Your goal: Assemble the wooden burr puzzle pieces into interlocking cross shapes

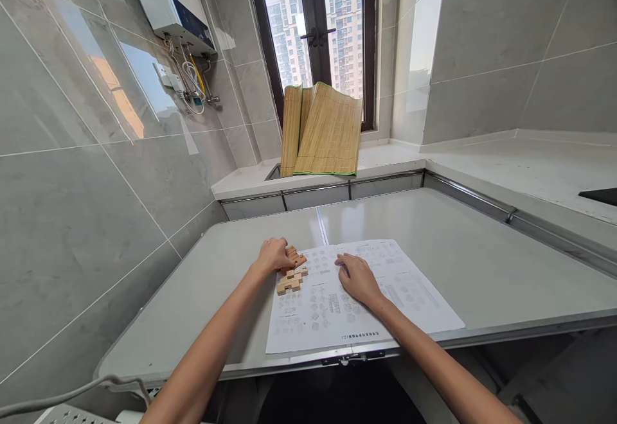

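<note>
Gripping 1 wooden block [295, 258] in my left hand [273, 255], fingers closed around it, at 11 o'clock of the instruction sheet [357, 292]. My right hand [355, 277] is lying flat, pinning the sheet. Risk: my left hand is crowding the loose block cluster [290, 281] at 5 o'clock, likely scattering it.

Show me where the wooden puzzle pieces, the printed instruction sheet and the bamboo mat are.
wooden puzzle pieces [290, 277]: head view, on the loose blocks below the left hand.
printed instruction sheet [409, 295]: head view, on its bare right part.
bamboo mat [330, 132]: head view, on the middle of its front panel.
</note>
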Demonstrator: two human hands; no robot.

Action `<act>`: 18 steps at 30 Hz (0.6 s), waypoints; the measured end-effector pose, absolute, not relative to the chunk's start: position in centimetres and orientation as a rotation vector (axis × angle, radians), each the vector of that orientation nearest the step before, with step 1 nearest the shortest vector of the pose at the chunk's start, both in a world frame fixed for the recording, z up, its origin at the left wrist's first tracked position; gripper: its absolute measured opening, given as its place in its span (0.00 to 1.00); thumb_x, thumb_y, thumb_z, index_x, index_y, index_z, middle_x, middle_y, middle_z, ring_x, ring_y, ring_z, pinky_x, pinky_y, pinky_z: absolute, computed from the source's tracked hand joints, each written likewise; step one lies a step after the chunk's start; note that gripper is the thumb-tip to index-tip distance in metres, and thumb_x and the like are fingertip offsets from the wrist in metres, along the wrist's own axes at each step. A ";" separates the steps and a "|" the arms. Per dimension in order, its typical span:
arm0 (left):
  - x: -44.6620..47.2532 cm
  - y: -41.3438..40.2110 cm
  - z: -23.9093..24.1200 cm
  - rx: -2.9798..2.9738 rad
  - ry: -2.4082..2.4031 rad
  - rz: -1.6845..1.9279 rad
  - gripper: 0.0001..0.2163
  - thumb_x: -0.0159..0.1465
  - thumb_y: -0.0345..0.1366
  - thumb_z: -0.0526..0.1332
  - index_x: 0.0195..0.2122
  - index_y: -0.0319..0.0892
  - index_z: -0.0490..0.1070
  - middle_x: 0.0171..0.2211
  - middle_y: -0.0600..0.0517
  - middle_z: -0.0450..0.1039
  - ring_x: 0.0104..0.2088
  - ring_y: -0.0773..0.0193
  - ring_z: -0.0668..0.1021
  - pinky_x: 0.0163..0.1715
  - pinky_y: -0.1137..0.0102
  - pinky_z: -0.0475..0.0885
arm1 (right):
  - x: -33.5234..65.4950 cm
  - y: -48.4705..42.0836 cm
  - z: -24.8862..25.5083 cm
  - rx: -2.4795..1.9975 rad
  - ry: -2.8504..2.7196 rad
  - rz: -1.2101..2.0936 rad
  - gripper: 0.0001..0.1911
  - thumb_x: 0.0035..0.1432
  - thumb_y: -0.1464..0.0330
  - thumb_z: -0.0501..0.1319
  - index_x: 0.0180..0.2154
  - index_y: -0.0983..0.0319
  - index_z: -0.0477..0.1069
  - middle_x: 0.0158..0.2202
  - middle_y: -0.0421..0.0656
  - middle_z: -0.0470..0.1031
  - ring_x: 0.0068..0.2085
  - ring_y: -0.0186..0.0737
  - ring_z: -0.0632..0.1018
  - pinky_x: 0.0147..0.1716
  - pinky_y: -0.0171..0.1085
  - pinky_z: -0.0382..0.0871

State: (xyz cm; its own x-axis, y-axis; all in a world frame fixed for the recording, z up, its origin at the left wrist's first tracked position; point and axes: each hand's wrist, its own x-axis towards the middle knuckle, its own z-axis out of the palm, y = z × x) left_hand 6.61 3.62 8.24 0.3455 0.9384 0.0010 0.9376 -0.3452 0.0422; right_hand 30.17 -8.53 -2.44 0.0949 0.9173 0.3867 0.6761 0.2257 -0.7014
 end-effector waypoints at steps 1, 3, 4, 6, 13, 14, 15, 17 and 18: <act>6.7 3.5 8.4 2.551 1.771 0.047 0.27 0.44 0.42 0.72 0.48 0.43 0.76 0.38 0.45 0.84 0.48 0.43 0.80 0.43 0.63 0.71 | 30.2 -8.5 -2.5 -1.507 -1.637 0.365 0.17 0.61 0.77 0.55 0.47 0.63 0.78 0.57 0.52 0.78 0.64 0.52 0.72 0.67 0.51 0.55; 6.7 3.4 8.6 2.550 1.754 0.077 0.27 0.44 0.41 0.72 0.47 0.43 0.76 0.37 0.46 0.84 0.47 0.43 0.80 0.43 0.63 0.71 | 30.2 -8.5 -2.5 -1.486 -1.616 0.389 0.17 0.60 0.76 0.56 0.46 0.62 0.78 0.56 0.51 0.79 0.64 0.52 0.72 0.67 0.51 0.55; 6.8 3.4 8.7 2.546 1.744 0.099 0.27 0.44 0.40 0.72 0.47 0.43 0.76 0.37 0.46 0.84 0.48 0.43 0.80 0.43 0.62 0.71 | 30.2 -8.5 -2.5 -1.473 -1.604 0.404 0.17 0.60 0.76 0.56 0.46 0.62 0.79 0.56 0.51 0.79 0.64 0.52 0.72 0.67 0.51 0.55; 6.9 3.4 9.0 2.531 1.725 0.160 0.27 0.44 0.41 0.73 0.48 0.43 0.76 0.38 0.47 0.84 0.48 0.43 0.80 0.44 0.63 0.71 | 30.3 -8.6 -2.5 -1.440 -1.575 0.440 0.16 0.59 0.76 0.57 0.45 0.61 0.79 0.54 0.50 0.80 0.63 0.53 0.72 0.67 0.52 0.54; 9.2 2.4 10.4 2.458 1.566 0.461 0.29 0.50 0.45 0.72 0.52 0.41 0.73 0.44 0.48 0.83 0.47 0.49 0.82 0.42 0.65 0.74 | 30.0 -8.3 -1.5 -1.220 -1.451 0.716 0.16 0.63 0.64 0.61 0.52 0.58 0.74 0.56 0.50 0.77 0.60 0.53 0.75 0.63 0.55 0.63; 9.9 2.0 10.5 2.452 1.524 0.501 0.29 0.51 0.45 0.72 0.53 0.41 0.72 0.44 0.49 0.83 0.47 0.50 0.82 0.42 0.66 0.74 | 29.9 -8.3 -1.2 -1.172 -1.437 0.776 0.19 0.65 0.61 0.61 0.57 0.57 0.71 0.59 0.49 0.76 0.60 0.51 0.75 0.61 0.53 0.66; 10.6 1.4 10.5 2.447 1.477 0.533 0.29 0.52 0.45 0.71 0.53 0.41 0.72 0.44 0.49 0.83 0.46 0.52 0.82 0.42 0.66 0.74 | 29.8 -8.4 -0.8 -1.128 -1.431 0.827 0.22 0.67 0.58 0.59 0.61 0.55 0.67 0.61 0.48 0.74 0.59 0.49 0.76 0.58 0.52 0.70; 12.2 0.1 10.2 2.440 1.391 0.585 0.29 0.53 0.47 0.71 0.54 0.41 0.72 0.44 0.49 0.83 0.45 0.52 0.82 0.42 0.66 0.75 | 29.7 -8.7 0.1 -1.002 -1.400 0.991 0.26 0.71 0.53 0.54 0.66 0.51 0.60 0.64 0.47 0.71 0.57 0.46 0.78 0.52 0.49 0.76; 13.1 -0.6 9.8 2.440 1.354 0.610 0.28 0.52 0.46 0.72 0.53 0.41 0.73 0.43 0.49 0.83 0.46 0.52 0.82 0.43 0.65 0.75 | 29.7 -8.9 0.5 -0.908 -1.353 1.111 0.27 0.71 0.51 0.53 0.67 0.50 0.59 0.64 0.46 0.71 0.56 0.46 0.79 0.50 0.49 0.78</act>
